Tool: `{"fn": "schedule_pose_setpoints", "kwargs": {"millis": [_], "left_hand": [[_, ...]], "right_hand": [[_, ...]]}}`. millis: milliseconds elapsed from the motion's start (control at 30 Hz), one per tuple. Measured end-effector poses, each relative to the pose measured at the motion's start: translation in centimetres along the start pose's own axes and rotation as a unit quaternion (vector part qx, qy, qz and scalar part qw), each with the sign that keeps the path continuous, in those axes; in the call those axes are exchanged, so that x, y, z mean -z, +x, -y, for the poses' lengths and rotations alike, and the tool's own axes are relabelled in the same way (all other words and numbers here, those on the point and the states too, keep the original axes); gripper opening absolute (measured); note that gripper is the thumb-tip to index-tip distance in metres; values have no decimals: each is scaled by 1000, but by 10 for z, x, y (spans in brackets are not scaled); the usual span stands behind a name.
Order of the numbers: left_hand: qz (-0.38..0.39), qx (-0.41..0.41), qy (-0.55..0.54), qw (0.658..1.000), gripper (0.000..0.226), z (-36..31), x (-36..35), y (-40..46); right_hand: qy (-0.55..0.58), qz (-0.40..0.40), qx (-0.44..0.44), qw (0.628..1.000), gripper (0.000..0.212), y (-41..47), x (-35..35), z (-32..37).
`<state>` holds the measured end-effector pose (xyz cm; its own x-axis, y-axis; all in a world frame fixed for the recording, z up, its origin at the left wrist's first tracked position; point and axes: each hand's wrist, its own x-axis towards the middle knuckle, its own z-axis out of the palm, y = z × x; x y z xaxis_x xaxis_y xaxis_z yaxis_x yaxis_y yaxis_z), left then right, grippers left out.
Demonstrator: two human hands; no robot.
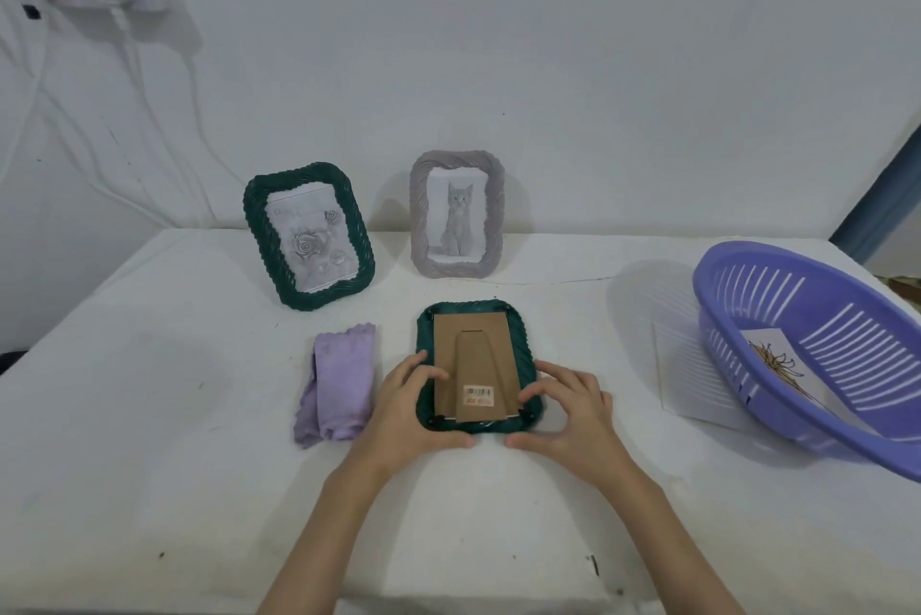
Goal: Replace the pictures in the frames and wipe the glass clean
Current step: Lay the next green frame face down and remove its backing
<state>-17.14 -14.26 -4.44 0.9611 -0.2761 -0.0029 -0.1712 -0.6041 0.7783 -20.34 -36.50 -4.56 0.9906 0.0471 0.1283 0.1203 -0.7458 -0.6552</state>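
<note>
A dark green frame (476, 315) lies face down at the middle of the white desk (149, 415), its cardboard backing (473, 360) up. The left hand (413, 410) grasps its 7 o'clock corner and the right hand (563, 410) its 5 o'clock corner. A lilac cloth (339, 385) lies at 9 o'clock, two upright frames (456, 213) stand at 12, and a purple basket (817, 345) holding a picture (787, 365) sits at 3.

Green frame (476, 315) lying face down, cardboard back up, purple cloth (339, 380) just left of it, rose frame (309, 235) and cat frame (456, 213) standing behind.
</note>
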Motion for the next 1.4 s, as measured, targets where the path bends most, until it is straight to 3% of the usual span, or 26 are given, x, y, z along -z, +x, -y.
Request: {"fn": "schedule_pose_setpoints", "kwargs": {"millis": [100, 500, 767, 867, 967, 1067, 1267, 1400], "left_hand": [[-43, -17, -32, 998, 46, 1, -4, -5], [-36, -19, -77, 996, 32, 2, -1, -8], [-24, -34, -63, 997, 30, 0, 0, -8], [-67, 0, -69, 995, 40, -4, 0, -2], [-79, 22, -51, 995, 40, -10, -6, 3], [-90, 16, -27, 995, 35, -11, -12, 5], [-129, 0, -2, 992, 35, -11, -11, 8], [-94, -17, -66, 993, 48, -10, -8, 14]], "right_hand": [[1, -2, -5, 1000, 37, 1, 0, 0], [-22, 16, 5, 1000, 32, 0, -1, -1], [-12, 30, -5, 999, 29, 0, 4, 6], [6, -19, -35, 999, 44, 6, 7, 17], [-22, -57, -47, 997, 31, 17, 2, 29], [-44, -42, -45, 997, 25, 22, -8, 30], [58, -102, -58, 991, 22, 16, -15, 29], [110, -106, -47, 987, 24, 16, -11, 30]]}}
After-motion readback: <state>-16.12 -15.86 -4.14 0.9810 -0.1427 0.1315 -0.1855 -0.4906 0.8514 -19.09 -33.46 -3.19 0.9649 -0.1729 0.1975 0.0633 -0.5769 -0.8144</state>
